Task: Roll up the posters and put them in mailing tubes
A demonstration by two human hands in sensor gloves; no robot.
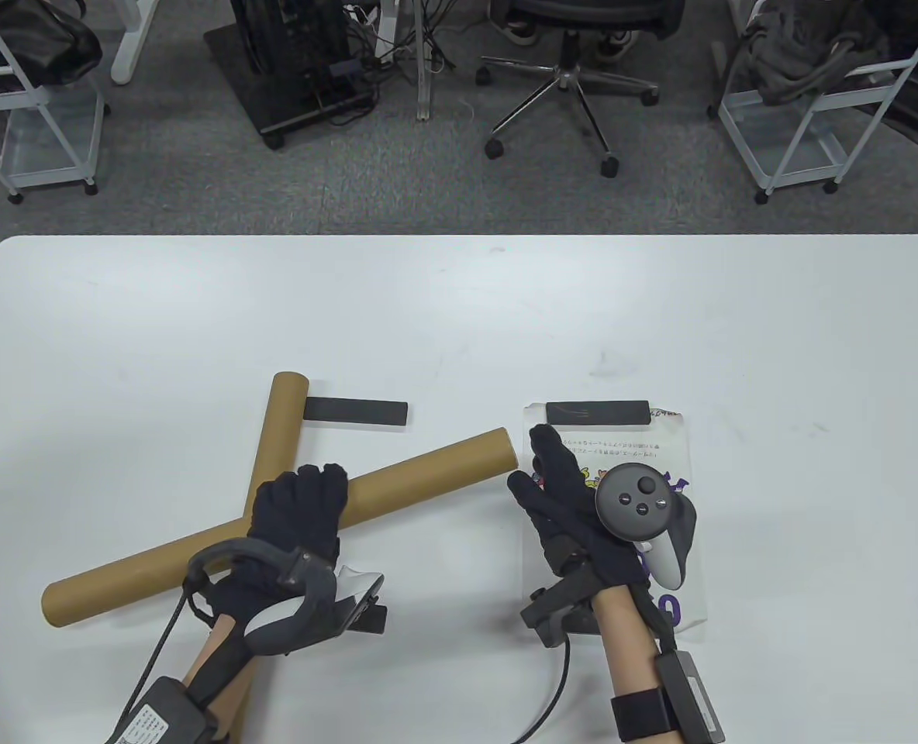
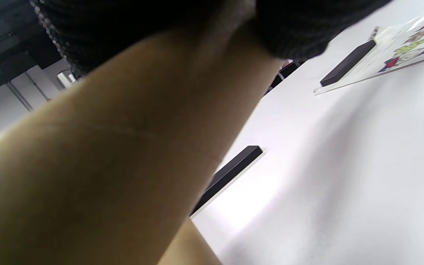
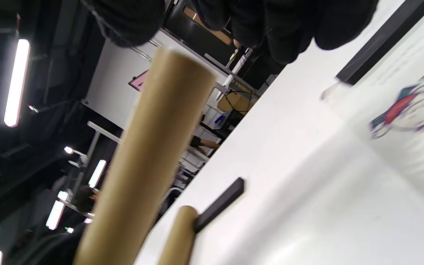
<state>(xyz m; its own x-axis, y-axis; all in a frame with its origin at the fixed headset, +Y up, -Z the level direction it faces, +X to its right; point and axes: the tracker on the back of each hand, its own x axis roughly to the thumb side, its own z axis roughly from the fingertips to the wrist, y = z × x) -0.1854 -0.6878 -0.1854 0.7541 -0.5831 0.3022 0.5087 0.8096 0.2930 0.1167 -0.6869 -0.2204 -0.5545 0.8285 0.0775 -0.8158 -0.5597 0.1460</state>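
Two grips: left hand [image 1: 304,511] curled round tube [image 1: 428,477], right hand [image 1: 575,504] flat on poster [image 1: 660,457].

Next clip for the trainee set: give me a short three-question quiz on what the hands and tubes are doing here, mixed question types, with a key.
1. True or false: the left hand grips the upper tube.
2. Which lies under the right hand? A) the poster B) a tube C) bare table
3. Fill in: the two tubes cross; the lower tube touches a black ___.

Key: 1 true; 2 A; 3 bar.
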